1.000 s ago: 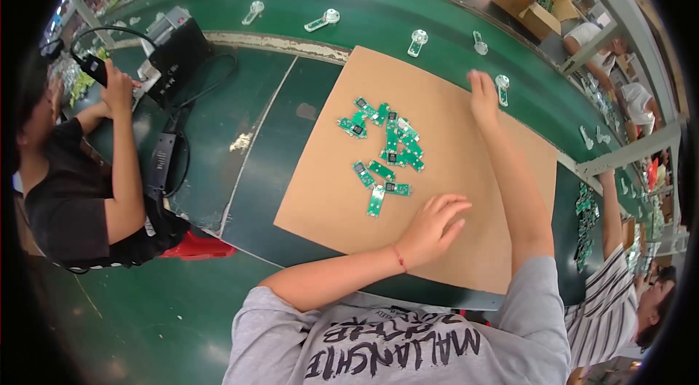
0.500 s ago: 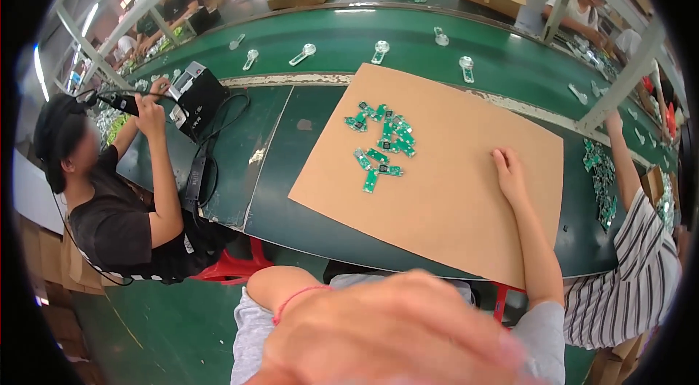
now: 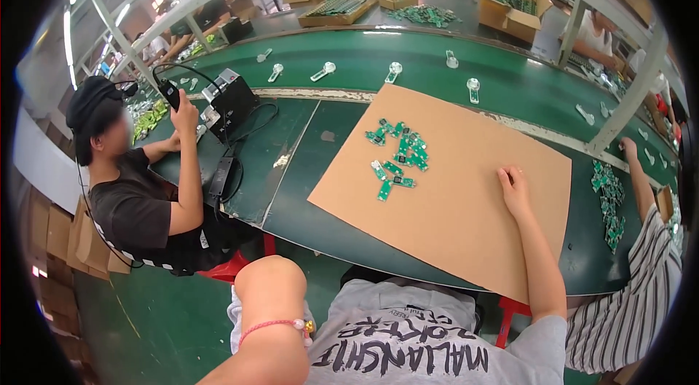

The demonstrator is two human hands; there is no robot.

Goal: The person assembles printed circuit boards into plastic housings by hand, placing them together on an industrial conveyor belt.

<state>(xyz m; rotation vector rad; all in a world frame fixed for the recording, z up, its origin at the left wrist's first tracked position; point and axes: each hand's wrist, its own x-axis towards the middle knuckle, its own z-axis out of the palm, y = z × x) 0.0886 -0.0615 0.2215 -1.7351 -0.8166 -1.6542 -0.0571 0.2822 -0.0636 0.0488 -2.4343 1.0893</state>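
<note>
My right hand (image 3: 515, 190) rests on the right part of a brown cardboard sheet (image 3: 451, 239), its fingers curled in and no object showing in them. To its left on the sheet lies a loose cluster of small green circuit boards (image 3: 412, 150), apart from the hand. My left arm is bent, and a pink beaded bracelet (image 3: 271, 324) circles its wrist. Only the base of my left hand (image 3: 273, 363) shows at the lower edge, in front of my grey shirt; its fingers are out of the picture.
Beyond the cardboard runs a green conveyor belt (image 3: 349, 57) carrying spaced clear plastic parts. At left, a person (image 3: 138, 188) holds a black handheld device beside a black box (image 3: 231, 104) with cables. More circuit boards (image 3: 609, 203) lie at right, near a striped-sleeved person (image 3: 630, 297).
My left hand, blurred across the lower middle before, has dropped back to the lower edge, uncovering my shirt. The view has shifted slightly. My right hand stays on the cardboard.
</note>
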